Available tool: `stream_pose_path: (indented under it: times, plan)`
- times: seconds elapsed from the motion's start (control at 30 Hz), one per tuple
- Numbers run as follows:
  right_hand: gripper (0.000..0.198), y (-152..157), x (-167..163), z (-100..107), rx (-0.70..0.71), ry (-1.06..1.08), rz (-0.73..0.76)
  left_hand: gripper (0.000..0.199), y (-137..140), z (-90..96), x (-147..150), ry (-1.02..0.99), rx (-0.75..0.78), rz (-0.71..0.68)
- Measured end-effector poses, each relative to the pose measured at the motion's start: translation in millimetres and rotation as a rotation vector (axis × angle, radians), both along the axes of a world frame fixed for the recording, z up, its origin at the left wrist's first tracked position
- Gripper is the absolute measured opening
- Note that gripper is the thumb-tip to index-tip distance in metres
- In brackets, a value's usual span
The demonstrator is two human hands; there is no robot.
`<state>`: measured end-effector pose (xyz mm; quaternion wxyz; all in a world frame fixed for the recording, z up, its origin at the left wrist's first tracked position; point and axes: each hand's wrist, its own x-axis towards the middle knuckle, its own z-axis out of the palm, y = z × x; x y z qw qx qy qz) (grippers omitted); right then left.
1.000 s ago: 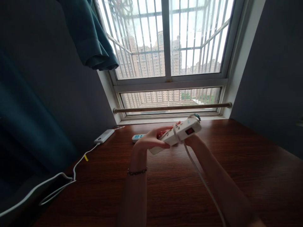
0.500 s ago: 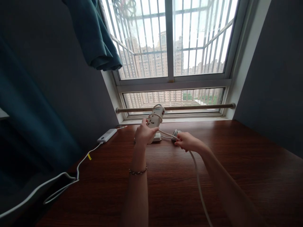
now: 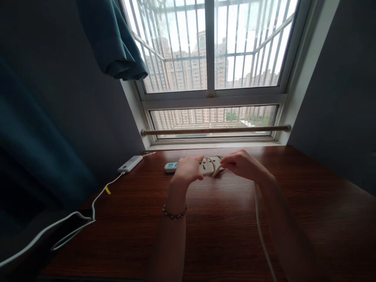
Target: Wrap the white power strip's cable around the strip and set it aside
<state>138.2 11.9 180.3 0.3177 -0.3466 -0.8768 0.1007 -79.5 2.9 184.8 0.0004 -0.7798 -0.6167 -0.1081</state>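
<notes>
Both hands, left hand (image 3: 188, 171) and right hand (image 3: 241, 164), grip power strip (image 3: 209, 166) (cord-wrapped).

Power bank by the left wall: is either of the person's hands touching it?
No: the power bank lies apart, while the left hand and right hand hold the power strip.

A white power bank (image 3: 130, 163) lies at the tabletop's (image 3: 308, 203) far left corner; its white cable (image 3: 73, 219) trails off the left edge. A small white-and-blue device (image 3: 170, 167) lies near the far edge. A teal curtain (image 3: 114, 43) hangs beside the barred window (image 3: 210, 47).
</notes>
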Motion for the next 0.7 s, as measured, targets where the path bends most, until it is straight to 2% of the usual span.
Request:
stream_pose_path:
  times: [0.13,0.33,0.4,0.57,0.7]
  plan:
    - [0.020,4,3,-2,-0.026,0.047,0.046,0.063,-3,0.4,2,-0.044,-0.106,-0.184]
    - [0.027,9,4,-4,-0.217,0.197,0.270,0.068,-6,3.4,-4,-0.325,-0.411,-0.659]
    - [0.029,14,2,-7,-0.286,0.289,0.299,0.070,-7,5.0,-4,-0.445,-0.471,-0.756]
    - [0.029,30,-4,-17,-0.372,0.588,0.318,0.080,-9,8.3,2,-0.811,-0.484,-0.746]
    - [0.034,35,-7,-23,-0.491,0.716,0.243,0.083,-10,11.0,16,-1.048,-0.625,-0.664]
